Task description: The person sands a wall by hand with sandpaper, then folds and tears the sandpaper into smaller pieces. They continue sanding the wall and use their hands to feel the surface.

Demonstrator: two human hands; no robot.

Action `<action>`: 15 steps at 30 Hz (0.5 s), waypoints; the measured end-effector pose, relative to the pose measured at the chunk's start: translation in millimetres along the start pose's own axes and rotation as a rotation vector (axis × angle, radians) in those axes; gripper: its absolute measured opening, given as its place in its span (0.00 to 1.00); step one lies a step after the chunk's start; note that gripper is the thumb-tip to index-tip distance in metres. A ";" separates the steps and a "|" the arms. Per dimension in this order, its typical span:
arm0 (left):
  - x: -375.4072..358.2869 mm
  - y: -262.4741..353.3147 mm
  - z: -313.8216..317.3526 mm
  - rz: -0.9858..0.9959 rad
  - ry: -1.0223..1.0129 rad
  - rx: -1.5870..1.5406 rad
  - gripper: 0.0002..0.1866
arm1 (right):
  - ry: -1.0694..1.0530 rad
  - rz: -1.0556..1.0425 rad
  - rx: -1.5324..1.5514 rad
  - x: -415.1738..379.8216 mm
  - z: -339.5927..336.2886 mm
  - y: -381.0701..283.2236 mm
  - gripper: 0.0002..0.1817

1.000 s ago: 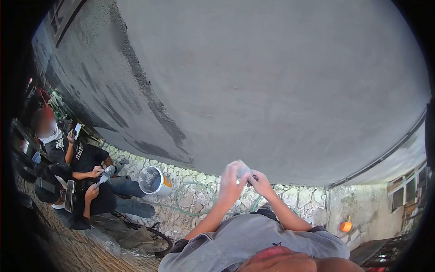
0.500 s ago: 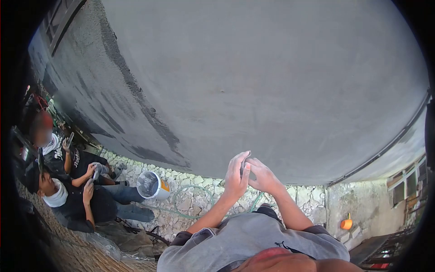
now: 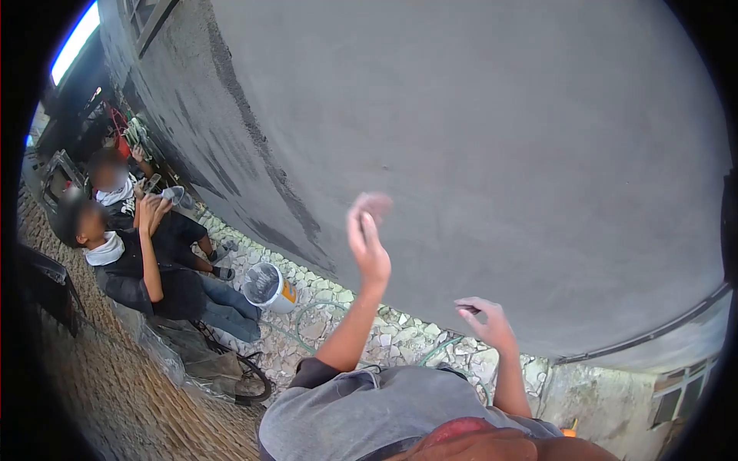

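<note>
My left hand (image 3: pixel 369 240) is raised in front of the grey plastered wall (image 3: pixel 477 146), fingers stretched upward and their tips smeared by motion. It is open and no tool shows in it. Lower and to the right, my right hand (image 3: pixel 490 324) is held apart from it with the fingers pointing left. Its fingers and thumb are spaced, with a dark gap between them and pale dust on the fingertips. The lower part of the wall lies behind this hand.
A white bucket (image 3: pixel 269 288) smeared with grey stands on broken stones (image 3: pixel 330 296), near a green hose (image 3: pixel 438 349). Left, a co-worker (image 3: pixel 138 265) with raised hands is close to another person (image 3: pixel 115 188). An orange object (image 3: pixel 570 430) shows at lower right.
My hands were together and have parted: the left rose up and left, the right moved right and down. The view has shifted, and the nearer co-worker's hands are raised higher.
</note>
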State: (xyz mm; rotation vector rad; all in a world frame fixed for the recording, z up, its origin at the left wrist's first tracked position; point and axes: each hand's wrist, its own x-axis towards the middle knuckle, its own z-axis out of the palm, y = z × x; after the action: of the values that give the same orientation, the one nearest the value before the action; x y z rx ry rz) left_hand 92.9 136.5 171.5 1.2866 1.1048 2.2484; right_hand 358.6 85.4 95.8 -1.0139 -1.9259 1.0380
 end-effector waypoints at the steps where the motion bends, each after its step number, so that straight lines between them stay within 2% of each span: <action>1: 24.8 10.4 15.0 0.193 0.036 0.007 0.20 | 0.044 -0.022 -0.026 -0.8 -18.4 4.2 0.12; 3: 77.8 26.9 40.5 0.665 0.157 0.167 0.24 | 0.103 -0.015 -0.014 -4.9 -57.6 7.8 0.11; 5: 121.4 52.0 65.7 1.011 0.250 0.360 0.26 | 0.154 -0.003 0.002 -11.2 -94.1 12.8 0.10; 7: 149.2 62.6 102.7 0.984 0.283 0.605 0.33 | 0.326 -0.020 0.063 -18.6 -129.2 20.2 0.08; 8: 160.3 51.5 123.5 0.987 0.290 0.617 0.33 | 0.382 -0.036 0.073 -23.0 -146.8 21.0 0.07; 10: 171.9 29.1 157.8 0.894 0.042 0.915 0.42 | 0.521 -0.100 0.067 -33.4 -184.5 27.7 0.08; 11: 171.4 25.0 157.3 0.895 0.050 0.930 0.42 | 0.607 -0.149 0.052 -38.4 -202.7 37.1 0.10; 13: 168.8 25.6 156.8 0.805 -0.002 0.821 0.50 | 0.930 -0.275 0.122 -41.9 -233.3 64.7 0.20; 15: 167.4 20.9 156.2 0.820 -0.025 0.796 0.50 | 0.905 -0.357 0.419 -54.4 -274.8 83.4 0.29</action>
State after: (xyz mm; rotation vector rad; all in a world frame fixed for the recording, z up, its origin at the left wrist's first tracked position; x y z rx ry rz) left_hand 134.8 296.5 331.1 2.4335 1.8089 2.3303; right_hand 640.5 156.4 126.4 -0.6796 -1.0299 0.5751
